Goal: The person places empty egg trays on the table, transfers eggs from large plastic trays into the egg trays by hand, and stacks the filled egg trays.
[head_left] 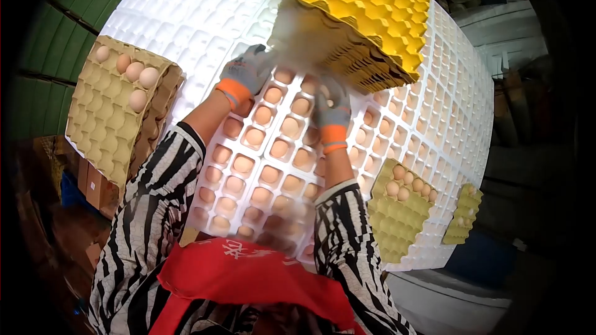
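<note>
White moulded egg trays lie under both arms, many of their cups filled with pale brown eggs. My left hand, in a grey glove with an orange cuff, reaches over the far left part of the filled rows. Its fingers stretch forward, and I see nothing held in them. My right hand, gloved the same way, is low over eggs at the right of these rows. Its fingers point down and their tips are hidden or blurred, so its grip is unclear. A hazy smear covers the area just beyond both hands.
Stacked yellow egg flats stand just beyond my hands. A tan pulp flat with several eggs lies at the left. Two more pulp flats, a larger one and a smaller one, hold eggs at the right. Cardboard boxes stand lower left.
</note>
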A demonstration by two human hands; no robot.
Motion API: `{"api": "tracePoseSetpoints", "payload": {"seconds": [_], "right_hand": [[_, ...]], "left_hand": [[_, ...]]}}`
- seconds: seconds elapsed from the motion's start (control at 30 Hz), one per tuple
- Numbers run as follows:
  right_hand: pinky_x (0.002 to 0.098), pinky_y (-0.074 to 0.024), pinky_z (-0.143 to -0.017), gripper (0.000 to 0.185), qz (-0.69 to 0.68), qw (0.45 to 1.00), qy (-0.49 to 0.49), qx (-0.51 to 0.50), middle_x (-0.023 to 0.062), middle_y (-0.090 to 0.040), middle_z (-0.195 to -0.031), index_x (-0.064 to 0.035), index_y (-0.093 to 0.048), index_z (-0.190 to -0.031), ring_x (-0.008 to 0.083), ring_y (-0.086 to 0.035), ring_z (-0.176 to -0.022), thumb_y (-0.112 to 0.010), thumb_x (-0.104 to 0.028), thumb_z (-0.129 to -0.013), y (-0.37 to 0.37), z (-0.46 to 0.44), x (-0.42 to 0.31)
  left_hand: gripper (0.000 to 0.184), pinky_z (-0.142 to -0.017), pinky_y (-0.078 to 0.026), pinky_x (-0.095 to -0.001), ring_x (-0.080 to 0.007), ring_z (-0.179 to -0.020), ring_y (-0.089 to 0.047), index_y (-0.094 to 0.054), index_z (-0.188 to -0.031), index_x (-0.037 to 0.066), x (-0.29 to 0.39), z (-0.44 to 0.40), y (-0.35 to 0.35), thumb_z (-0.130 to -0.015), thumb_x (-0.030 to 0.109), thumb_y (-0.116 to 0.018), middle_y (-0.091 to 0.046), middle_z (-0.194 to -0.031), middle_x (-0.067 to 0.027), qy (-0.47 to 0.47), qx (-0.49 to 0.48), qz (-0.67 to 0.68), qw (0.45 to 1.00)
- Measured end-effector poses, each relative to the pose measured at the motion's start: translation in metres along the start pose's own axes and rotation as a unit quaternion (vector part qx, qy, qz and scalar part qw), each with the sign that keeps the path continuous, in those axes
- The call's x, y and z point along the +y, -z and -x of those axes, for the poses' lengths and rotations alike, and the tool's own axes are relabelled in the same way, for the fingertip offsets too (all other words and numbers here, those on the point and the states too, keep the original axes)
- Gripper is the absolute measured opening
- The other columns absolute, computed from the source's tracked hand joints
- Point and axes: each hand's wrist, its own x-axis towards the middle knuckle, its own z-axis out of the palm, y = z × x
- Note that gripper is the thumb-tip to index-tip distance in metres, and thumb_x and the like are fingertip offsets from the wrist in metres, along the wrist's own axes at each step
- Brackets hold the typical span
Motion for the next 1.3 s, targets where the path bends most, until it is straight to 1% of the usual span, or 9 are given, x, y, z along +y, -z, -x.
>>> {"api": "tracePoseSetpoints", "payload": {"seconds": [0.13,0.2,0.33,0.67,0.77,0.9,1.1,1.2,1.3], "right_hand": [[0.0215,-0.0455,-0.064,0.033,-0.406,0.901,-0.109,0.111,0.0069,-0.064,-0.091,-0.0013,-0.062,-0.127,0.0113,-0.057,-0.071,-0.065,-0.011,-0.095,-0.002,-0.017,0.038],[0.0297,-0.0479,-0.075,0.03,-0.325,0.93,-0.123,0.118,0.0113,-0.061,-0.1,-0.0001,-0.061,-0.124,0.0195,-0.057,-0.084,-0.06,-0.004,-0.093,0.002,-0.013,0.045],[0.0387,-0.0467,-0.09,0.033,-0.073,0.987,0.028,0.143,0.0182,-0.058,-0.114,0.0006,-0.058,-0.124,0.0316,-0.056,-0.104,-0.059,-0.007,-0.092,-0.001,-0.014,0.062],[0.0489,-0.0392,-0.106,0.036,0.244,0.95,0.146,0.126,0.0217,-0.06,-0.122,-0.0073,-0.063,-0.123,0.0403,-0.05,-0.122,-0.064,-0.017,-0.088,0.004,-0.017,0.114],[0.0462,-0.0427,-0.104,0.027,-0.043,0.979,0.129,0.153,0.013,-0.063,-0.123,-0.0079,-0.064,-0.117,0.0365,-0.055,-0.117,-0.067,-0.009,-0.09,0.069,0.016,0.042],[0.0324,-0.0479,-0.098,0.037,-0.133,0.977,0.002,0.165,0.0102,-0.062,-0.125,-0.0071,-0.064,-0.126,0.0205,-0.058,-0.118,-0.059,0.002,-0.091,0.205,0.086,0.06],[0.0434,-0.0464,-0.104,0.061,0.294,0.954,-0.053,0.028,0.0129,-0.063,-0.129,-0.0152,-0.06,-0.136,0.0361,-0.055,-0.119,-0.061,0.004,-0.078,0.396,0.119,0.186],[0.043,-0.046,-0.104,0.061,0.303,0.95,0.037,-0.07,0.0111,-0.063,-0.13,-0.0147,-0.059,-0.137,0.0352,-0.055,-0.12,-0.064,0.002,-0.078,0.413,0.116,0.205],[0.0405,-0.0464,-0.104,0.056,0.236,0.971,0.033,0.009,0.0097,-0.062,-0.13,-0.0123,-0.06,-0.134,0.03,-0.056,-0.119,-0.069,-0.001,-0.08,0.418,0.128,0.219]], "left_hand": [[0.042,-0.098,-0.049,-0.0425,-0.0364,-0.114,-0.061,-0.064,-0.131,0.018,-0.019,-0.011,0.01,-0.09,0.014,-0.062,-0.06,-0.128,-0.017,0.065,0.17,0.257,0.949],[0.041,-0.1,-0.048,-0.0427,-0.0365,-0.112,-0.061,-0.065,-0.129,0.017,-0.042,-0.016,-0.011,-0.089,0.008,-0.06,-0.06,-0.129,-0.0158,-0.019,0.26,0.247,0.933],[0.041,-0.115,-0.031,-0.0489,-0.0272,-0.127,-0.052,-0.064,-0.128,0.019,-0.054,-0.009,-0.028,-0.09,0.011,-0.053,-0.063,-0.128,-0.0083,-0.122,0.16,-0.085,0.976],[0.037,-0.115,-0.031,-0.0498,-0.0303,-0.127,-0.052,-0.064,-0.128,0.016,0.043,0.022,-0.036,-0.091,0.019,-0.064,-0.062,-0.129,-0.0082,-0.198,0.21,-0.002,0.958],[0.034,-0.106,-0.041,-0.0466,-0.0366,-0.123,-0.053,-0.067,-0.124,0.01,0.086,0.044,-0.038,-0.09,0.01,-0.066,-0.063,-0.13,-0.0128,-0.194,0.154,0.024,0.969],[0.034,-0.097,-0.048,-0.0422,-0.0355,-0.115,-0.059,-0.066,-0.125,0.008,0.158,0.078,-0.06,-0.091,0.009,-0.066,-0.064,-0.125,-0.0154,-0.188,0.063,0.215,0.956],[0.051,-0.092,-0.05,-0.044,-0.0334,-0.108,-0.059,-0.063,-0.128,0.014,0.314,0.12,-0.115,-0.08,0.021,-0.078,-0.063,-0.119,-0.0118,-0.317,-0.092,0.088,0.94],[0.047,-0.091,-0.05,-0.044,-0.0328,-0.105,-0.059,-0.064,-0.121,0.015,0.345,0.123,-0.155,-0.078,0.023,-0.079,-0.062,-0.114,-0.01,-0.346,-0.142,-0.077,0.924],[0.04,-0.089,-0.05,-0.0446,-0.0336,-0.103,-0.06,-0.065,-0.116,0.016,0.359,0.118,-0.149,-0.078,0.023,-0.077,-0.062,-0.11,-0.0094,-0.316,-0.188,-0.07,0.928]]}}
